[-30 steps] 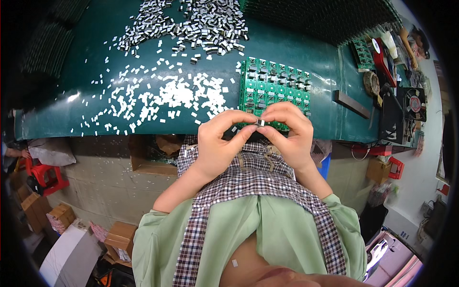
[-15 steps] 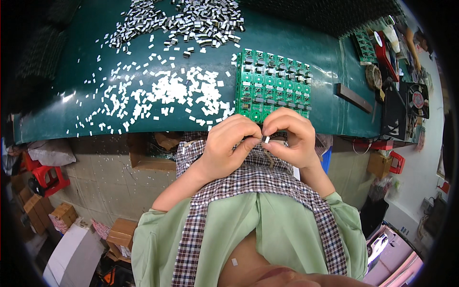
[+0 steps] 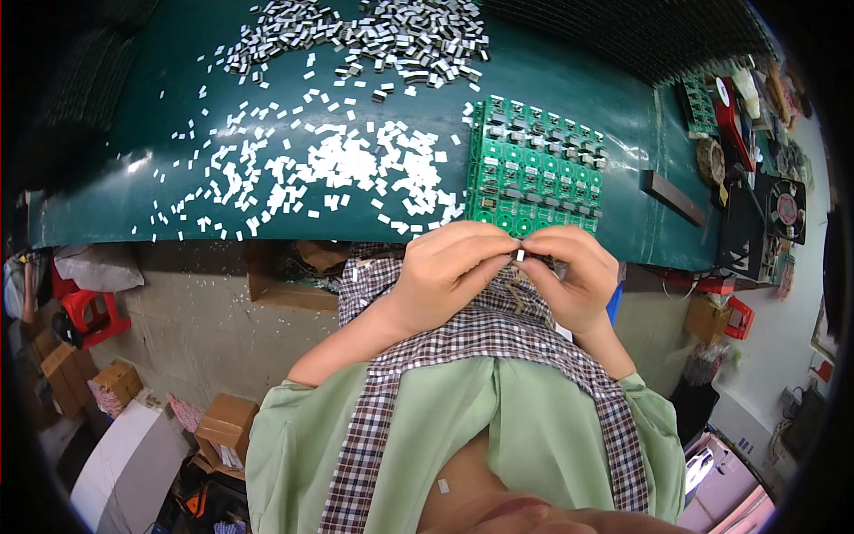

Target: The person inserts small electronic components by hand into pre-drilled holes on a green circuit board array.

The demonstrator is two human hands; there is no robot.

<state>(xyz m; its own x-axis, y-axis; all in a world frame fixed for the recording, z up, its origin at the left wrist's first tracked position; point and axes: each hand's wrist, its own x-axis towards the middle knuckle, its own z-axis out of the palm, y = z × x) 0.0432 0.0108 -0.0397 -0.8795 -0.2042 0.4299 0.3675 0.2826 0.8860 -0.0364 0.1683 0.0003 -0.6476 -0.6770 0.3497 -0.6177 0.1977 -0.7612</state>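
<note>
Just past the table's near edge, in front of my apron, both hands meet at a small block-shaped electronic component (image 3: 520,255) with a white face and dark sides. My left hand (image 3: 445,274) pinches it from the left with thumb and forefinger. From the other side, my right hand (image 3: 576,278) holds it between thumb and fingertips, so the two hands nearly touch. Fingers hide most of the part. Beyond them lies a green panel of circuit boards (image 3: 538,169), with rows of small components on it. Many loose white rectangular pieces (image 3: 351,165) are scattered left of the panel.
A heap of similar dark and white components (image 3: 418,44) covers the far part of the green table (image 3: 623,214). A dark bar (image 3: 673,198) lies to the right, near a fan (image 3: 786,209). Red stools (image 3: 93,316) and cardboard boxes (image 3: 224,425) stand on the floor at left.
The whole view has shifted, so the table things appear farther right. My fingertips have closed nearer together around the component, and its white face shows upright between them.
</note>
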